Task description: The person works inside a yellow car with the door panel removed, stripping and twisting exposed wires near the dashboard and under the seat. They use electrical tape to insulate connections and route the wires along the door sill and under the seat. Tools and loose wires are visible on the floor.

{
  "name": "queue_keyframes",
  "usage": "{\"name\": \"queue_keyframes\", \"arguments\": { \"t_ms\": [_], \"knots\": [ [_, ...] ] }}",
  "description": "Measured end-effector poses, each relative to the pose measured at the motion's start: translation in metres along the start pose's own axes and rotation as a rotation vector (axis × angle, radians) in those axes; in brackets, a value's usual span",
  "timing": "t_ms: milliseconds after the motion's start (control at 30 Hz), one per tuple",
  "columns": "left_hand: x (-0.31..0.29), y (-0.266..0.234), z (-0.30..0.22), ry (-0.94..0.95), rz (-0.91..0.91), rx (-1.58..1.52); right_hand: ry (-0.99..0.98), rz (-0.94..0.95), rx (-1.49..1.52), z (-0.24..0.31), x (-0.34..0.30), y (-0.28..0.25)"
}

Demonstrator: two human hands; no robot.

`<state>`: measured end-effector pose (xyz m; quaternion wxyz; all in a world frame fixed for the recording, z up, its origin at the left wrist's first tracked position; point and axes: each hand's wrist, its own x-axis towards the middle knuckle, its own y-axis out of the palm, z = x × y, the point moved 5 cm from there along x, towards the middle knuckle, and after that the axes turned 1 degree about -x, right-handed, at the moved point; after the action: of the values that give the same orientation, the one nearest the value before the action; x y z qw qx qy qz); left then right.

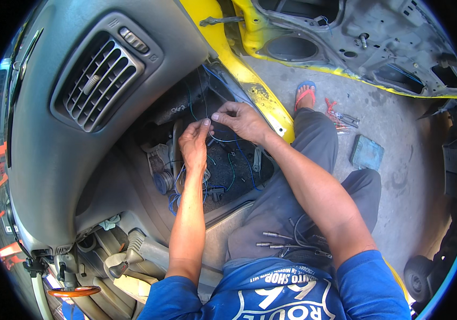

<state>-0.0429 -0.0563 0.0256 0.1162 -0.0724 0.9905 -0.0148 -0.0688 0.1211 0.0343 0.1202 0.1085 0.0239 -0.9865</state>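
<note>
My left hand (194, 143) and my right hand (243, 122) meet over the car's footwell, each with thumb and finger pinched together. A thin wire (222, 140) runs at the fingertips of both hands. Its exact end is too small to make out. Below them, blue wires (245, 160) and green wires (232, 170) lie loose on the dark footwell floor (239, 181). A metal wrench (257, 159) rests there, to the right of the wires. By my left wrist sit a round spool-like part (162, 183) and a small black connector (215, 193).
The grey dashboard with its air vent (100, 80) stands at the left. A yellow door sill (266, 101) and stripped door (335, 48) are at the right. Pliers (347, 118) and a blue box (367, 153) lie on the concrete. Cables with metal plugs (276, 246) rest on my lap.
</note>
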Motion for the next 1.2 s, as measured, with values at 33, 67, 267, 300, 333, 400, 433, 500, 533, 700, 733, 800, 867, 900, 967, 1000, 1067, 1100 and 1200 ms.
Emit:
{"name": "queue_keyframes", "arguments": {
  "t_ms": [33,67,267,300,333,400,433,500,533,700,733,800,867,900,967,1000,1067,1100,1200],
  "knots": [
    [0.002,-0.001,0.001,-0.006,-0.004,0.022,0.012,0.013,-0.001,-0.001,0.001,0.002],
    [0.003,-0.002,0.003,-0.051,-0.019,-0.044,0.016,0.027,0.0,-0.001,0.001,0.004],
    [0.009,-0.012,0.026,-0.438,-0.045,-0.489,-0.013,0.028,-0.132,-0.008,0.004,0.009],
    [0.011,-0.014,0.029,-0.453,-0.044,-0.478,-0.004,0.025,-0.171,-0.01,0.004,0.009],
    [0.013,-0.015,0.031,-0.456,-0.038,-0.476,-0.027,0.023,-0.168,-0.01,0.004,0.009],
    [0.016,-0.016,0.035,-0.462,-0.029,-0.463,-0.039,0.016,-0.18,-0.012,0.003,0.01],
    [0.017,-0.017,0.037,-0.464,-0.026,-0.453,-0.067,0.016,-0.173,-0.012,0.002,0.01],
    [0.018,-0.016,0.037,-0.423,-0.012,-0.371,-0.092,0.016,-0.176,-0.013,0.001,0.011],
    [0.018,-0.015,0.035,-0.378,-0.001,-0.301,-0.099,0.016,-0.163,-0.014,0.001,0.012],
    [0.016,-0.011,0.018,-0.202,0.027,0.011,-0.112,-0.072,-0.231,-0.019,-0.002,0.011],
    [0.016,-0.01,0.013,-0.165,0.033,0.077,-0.152,-0.102,-0.272,-0.017,-0.002,0.011],
    [0.014,-0.01,0.006,-0.111,0.035,0.206,-0.152,-0.147,-0.386,-0.016,-0.001,0.012],
    [0.013,-0.01,-0.001,-0.052,0.031,0.309,-0.077,-0.106,-0.361,-0.018,0.003,0.014],
    [0.013,-0.009,-0.002,-0.039,0.024,0.334,-0.024,-0.088,-0.358,-0.019,0.005,0.016],
    [0.012,-0.009,-0.005,0.034,0.023,0.325,0.003,-0.084,-0.361,-0.019,0.006,0.02],
    [0.012,-0.009,-0.005,0.042,0.013,0.305,0.017,-0.083,-0.368,-0.019,0.006,0.022],
    [0.012,-0.01,-0.002,0.051,0.006,0.232,0.015,-0.121,-0.301,-0.02,0.004,0.023],
    [0.011,-0.011,-0.001,0.048,-0.001,0.233,0.027,-0.135,-0.272,-0.021,0.004,0.023],
    [0.011,-0.01,0.004,0.053,-0.017,0.181,-0.022,-0.162,-0.257,-0.021,0.004,0.023]
  ]
}}
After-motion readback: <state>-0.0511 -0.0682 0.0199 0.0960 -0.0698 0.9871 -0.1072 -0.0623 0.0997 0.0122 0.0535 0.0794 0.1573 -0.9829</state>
